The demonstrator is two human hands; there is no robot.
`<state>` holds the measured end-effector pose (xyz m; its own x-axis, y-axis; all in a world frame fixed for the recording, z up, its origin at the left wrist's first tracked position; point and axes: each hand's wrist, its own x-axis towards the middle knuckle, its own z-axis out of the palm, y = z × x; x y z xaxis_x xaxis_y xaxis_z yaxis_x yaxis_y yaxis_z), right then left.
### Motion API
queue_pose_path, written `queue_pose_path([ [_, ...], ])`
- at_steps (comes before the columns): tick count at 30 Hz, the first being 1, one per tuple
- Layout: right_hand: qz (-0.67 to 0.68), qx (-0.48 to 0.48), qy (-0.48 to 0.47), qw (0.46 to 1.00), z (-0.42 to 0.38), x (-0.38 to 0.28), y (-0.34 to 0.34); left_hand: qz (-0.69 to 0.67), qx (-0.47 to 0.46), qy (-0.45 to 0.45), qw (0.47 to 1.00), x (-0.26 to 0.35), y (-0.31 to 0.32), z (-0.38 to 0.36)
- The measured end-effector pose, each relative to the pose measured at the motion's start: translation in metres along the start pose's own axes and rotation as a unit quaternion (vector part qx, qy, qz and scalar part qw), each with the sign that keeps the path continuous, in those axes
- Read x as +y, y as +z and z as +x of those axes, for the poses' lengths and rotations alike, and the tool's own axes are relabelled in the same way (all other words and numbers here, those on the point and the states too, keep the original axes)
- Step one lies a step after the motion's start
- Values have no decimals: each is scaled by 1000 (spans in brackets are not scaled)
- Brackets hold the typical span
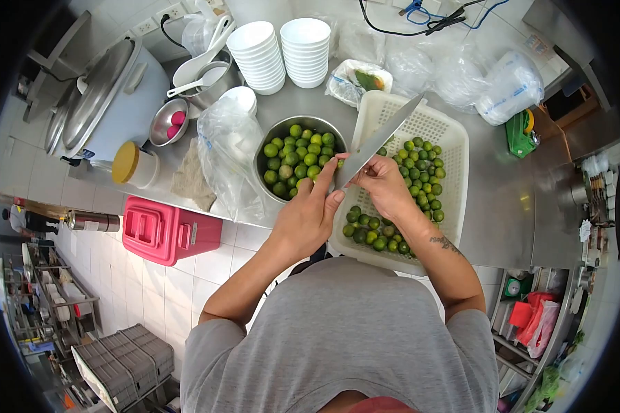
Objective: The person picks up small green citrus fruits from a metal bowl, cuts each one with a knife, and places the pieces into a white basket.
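A broad kitchen knife (386,140) slants up to the right over the counter, its blade between my two hands. My left hand (306,213) is closed at the knife's lower end, where the handle is hidden under the palm. Pressed close to the blade's right side, the fingers of my right hand (382,184) are pinched together; what they hold is hidden. Under and beyond my left hand stands a steel bowl (260,164) full of small green limes (297,153). A white perforated basket (455,148) with more limes (420,168) lies beneath my right hand.
Plastic bags (229,155) lie left of the bowl. Stacked white bowls (306,51) stand behind it. A small metal bowl (160,124), a yellow-lidded tub (132,165) and a large cooker (134,89) are further left. A pink bin (165,230) sits below the counter.
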<state>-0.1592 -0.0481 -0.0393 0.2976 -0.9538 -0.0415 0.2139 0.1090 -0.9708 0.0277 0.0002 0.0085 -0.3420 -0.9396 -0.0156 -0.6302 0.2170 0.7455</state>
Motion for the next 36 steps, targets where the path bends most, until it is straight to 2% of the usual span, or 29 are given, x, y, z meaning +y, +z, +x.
queue_pose_path([
  [7, -6, -40, 5, 999, -1, 3, 3, -97, 10, -3, 995, 1, -2, 10],
  [11, -43, -45, 31, 998, 7, -26, 0, -129, -7, -15, 991, -4, -12, 19],
  [13, -166, 45, 0, 985, 27, -31, -21, -111, 20, -28, 993, -9, -15, 29],
  [15, -411, 96, -108, 900, 57, -9, -72, -104, 42, -43, 993, -15, -20, 36],
  [17, -541, 86, -119, 828, 76, 24, -116, -111, 58, -59, 990, -21, -25, 42],
  [18, -601, 80, -123, 785, 83, 35, -128, -159, 52, -80, 983, -19, -28, 40],
  [21, -622, 65, -42, 779, 90, 46, -138, -170, 54, -100, 979, -21, -30, 34],
  [24, -610, 30, -39, 791, 85, 45, -142, -157, 44, -99, 982, -25, -32, 25],
  [27, -565, 39, -9, 824, 77, 47, -142, -154, 39, -94, 983, -26, -32, 16],
  [29, -325, 80, 44, 941, 69, 29, -128, -162, 31, -96, 982, -19, -35, 10],
  [30, -194, 97, 70, 974, 63, 17, -117, -165, 29, -93, 981, -17, -35, 7],
  [33, 76, 36, 50, 995, 42, -17, -84, -174, 22, -75, 982, -12, -34, 2],
  [36, 89, -17, 7, 996, 27, -20, -63, -195, 1, -64, 979, -4, -31, -1],
])
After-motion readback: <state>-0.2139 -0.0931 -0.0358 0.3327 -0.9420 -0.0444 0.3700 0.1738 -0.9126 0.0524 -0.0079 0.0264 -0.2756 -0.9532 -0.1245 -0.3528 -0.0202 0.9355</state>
